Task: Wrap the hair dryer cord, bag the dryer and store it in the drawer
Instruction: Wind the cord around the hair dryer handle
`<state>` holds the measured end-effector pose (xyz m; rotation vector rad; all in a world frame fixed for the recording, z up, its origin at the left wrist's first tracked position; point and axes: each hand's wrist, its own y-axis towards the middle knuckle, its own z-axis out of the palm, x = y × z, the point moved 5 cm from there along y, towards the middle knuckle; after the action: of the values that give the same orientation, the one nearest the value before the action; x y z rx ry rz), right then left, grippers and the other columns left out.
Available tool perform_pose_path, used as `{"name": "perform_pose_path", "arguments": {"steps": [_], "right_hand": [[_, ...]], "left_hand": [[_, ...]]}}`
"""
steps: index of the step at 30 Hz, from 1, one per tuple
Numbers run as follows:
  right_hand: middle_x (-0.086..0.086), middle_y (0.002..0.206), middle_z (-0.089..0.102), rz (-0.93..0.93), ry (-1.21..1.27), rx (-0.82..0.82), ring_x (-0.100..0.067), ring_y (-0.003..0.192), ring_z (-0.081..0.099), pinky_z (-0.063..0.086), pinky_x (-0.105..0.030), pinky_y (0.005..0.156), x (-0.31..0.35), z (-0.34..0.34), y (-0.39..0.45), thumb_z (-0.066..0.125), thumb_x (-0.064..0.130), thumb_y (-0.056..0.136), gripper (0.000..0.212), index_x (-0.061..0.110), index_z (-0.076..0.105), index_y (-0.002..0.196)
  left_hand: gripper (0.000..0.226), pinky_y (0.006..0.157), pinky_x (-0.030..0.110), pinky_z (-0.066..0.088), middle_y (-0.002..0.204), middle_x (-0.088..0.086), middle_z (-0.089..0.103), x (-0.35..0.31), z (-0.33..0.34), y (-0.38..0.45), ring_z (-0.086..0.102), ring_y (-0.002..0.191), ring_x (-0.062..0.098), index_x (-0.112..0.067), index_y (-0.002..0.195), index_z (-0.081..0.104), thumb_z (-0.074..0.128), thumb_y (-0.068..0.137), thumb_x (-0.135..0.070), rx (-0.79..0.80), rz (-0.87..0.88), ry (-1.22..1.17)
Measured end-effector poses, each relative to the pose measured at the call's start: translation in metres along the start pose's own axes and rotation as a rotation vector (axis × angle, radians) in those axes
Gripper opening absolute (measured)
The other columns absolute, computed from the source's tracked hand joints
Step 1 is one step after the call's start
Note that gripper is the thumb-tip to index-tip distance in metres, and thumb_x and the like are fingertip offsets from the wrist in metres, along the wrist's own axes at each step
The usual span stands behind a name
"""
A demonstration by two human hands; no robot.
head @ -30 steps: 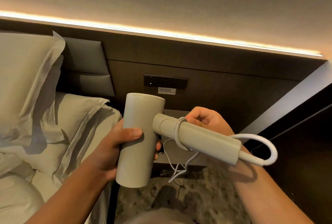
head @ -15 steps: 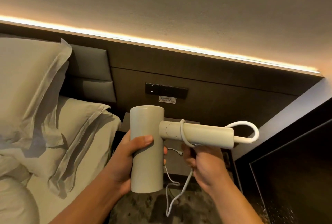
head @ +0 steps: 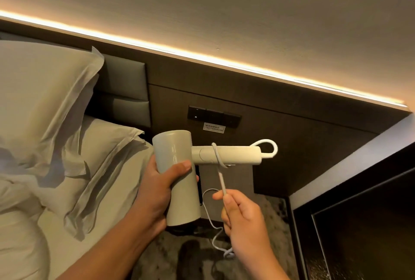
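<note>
Bedside, dim headboard behind. Left hand (head: 157,192) grips the dryer (head: 177,176) barrel, held aloft; right hand (head: 241,214) pinches the cord (head: 222,180), one loop on the handle. Wrapping stage; next turn needs steady tension.

hair dryer (head: 177,167) beige | cord (head: 221,180) white | pillows (head: 45,90) cream | headboard (head: 292,126) dark brown

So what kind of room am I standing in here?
Most likely a hotel bedroom: white pillows on a made bed, a padded headboard under strip lighting, and a bedside switch panel with a sticker.
</note>
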<state>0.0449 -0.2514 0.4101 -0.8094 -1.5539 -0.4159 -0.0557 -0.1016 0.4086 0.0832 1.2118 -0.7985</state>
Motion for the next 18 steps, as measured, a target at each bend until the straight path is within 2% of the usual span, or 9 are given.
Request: {"name": "perform_pose_path", "arguments": {"steps": [3, 7, 10, 12, 14, 16, 18], "right_hand": [[0.008, 0.048, 0.044, -0.028, -0.111, -0.002, -0.004, 0.045, 0.036, 0.030, -0.019, 0.044, 0.000, -0.003, -0.013, 0.047, 0.020, 0.102, 0.033, 0.036, 0.072, 0.088], [0.012, 0.048, 0.050, -0.028, -0.224, -0.006, 0.000, 0.046, 0.041, 0.033, -0.014, 0.045, 0.006, -0.011, -0.023, 0.051, 0.021, 0.101, 0.027, 0.033, 0.071, 0.088], [0.016, 0.052, 0.055, -0.013, -0.299, 0.018, 0.002, 0.051, 0.047, 0.038, -0.013, 0.050, 0.011, -0.017, -0.027, 0.054, 0.024, 0.099, 0.023, 0.035, 0.071, 0.087], [0.018, 0.055, 0.059, -0.003, -0.346, 0.021, 0.003, 0.055, 0.051, 0.040, -0.011, 0.053, 0.012, -0.023, -0.027, 0.056, 0.025, 0.097, 0.023, 0.036, 0.072, 0.084], [0.022, 0.068, 0.065, 0.002, -0.439, 0.034, 0.005, 0.066, 0.057, 0.041, -0.009, 0.055, 0.014, -0.028, -0.027, 0.056, 0.028, 0.097, 0.024, 0.038, 0.071, 0.080], [0.026, 0.082, 0.066, -0.020, -0.523, 0.049, 0.005, 0.080, 0.058, 0.043, -0.008, 0.059, 0.016, -0.032, -0.026, 0.057, 0.029, 0.097, 0.025, 0.037, 0.069, 0.077], [0.026, 0.086, 0.066, -0.065, -0.572, 0.063, 0.003, 0.085, 0.058, 0.044, -0.010, 0.062, 0.019, -0.036, -0.025, 0.057, 0.027, 0.097, 0.027, 0.035, 0.068, 0.074]], "left_hand": [[0.074, 0.061, 0.044, 0.059, 0.112, 0.024, 0.062, 0.001, -0.010, 0.000, 0.071, 0.086, 0.036, -0.030, 0.122, 0.050, 0.089, 0.059, -0.031, -0.063, 0.017, 0.069], [0.073, 0.072, 0.053, 0.062, 0.113, 0.012, 0.061, 0.005, -0.016, -0.004, 0.068, 0.096, 0.033, -0.033, 0.123, 0.046, 0.081, 0.060, -0.043, -0.106, 0.090, 0.287], [0.068, 0.070, 0.036, 0.057, 0.109, -0.003, 0.057, 0.008, -0.015, -0.009, 0.063, 0.096, 0.019, -0.043, 0.115, 0.043, 0.082, 0.060, -0.047, -0.093, 0.172, 0.480], [0.069, 0.067, 0.024, 0.051, 0.107, -0.010, 0.054, 0.012, -0.015, -0.011, 0.061, 0.094, 0.013, -0.043, 0.116, 0.039, 0.087, 0.066, -0.044, -0.050, 0.209, 0.602], [0.073, 0.065, 0.015, 0.047, 0.108, -0.018, 0.050, 0.015, -0.016, -0.014, 0.058, 0.094, 0.008, -0.045, 0.119, 0.034, 0.087, 0.068, -0.042, -0.002, 0.239, 0.711], [0.074, 0.060, 0.010, 0.045, 0.108, -0.025, 0.047, 0.014, -0.013, -0.018, 0.056, 0.096, -0.002, -0.053, 0.116, 0.029, 0.086, 0.068, -0.045, 0.071, 0.259, 0.796], [0.074, 0.058, 0.008, 0.044, 0.108, -0.028, 0.045, 0.012, -0.011, -0.023, 0.054, 0.097, -0.007, -0.056, 0.114, 0.028, 0.086, 0.068, -0.047, 0.142, 0.261, 0.858]]}}
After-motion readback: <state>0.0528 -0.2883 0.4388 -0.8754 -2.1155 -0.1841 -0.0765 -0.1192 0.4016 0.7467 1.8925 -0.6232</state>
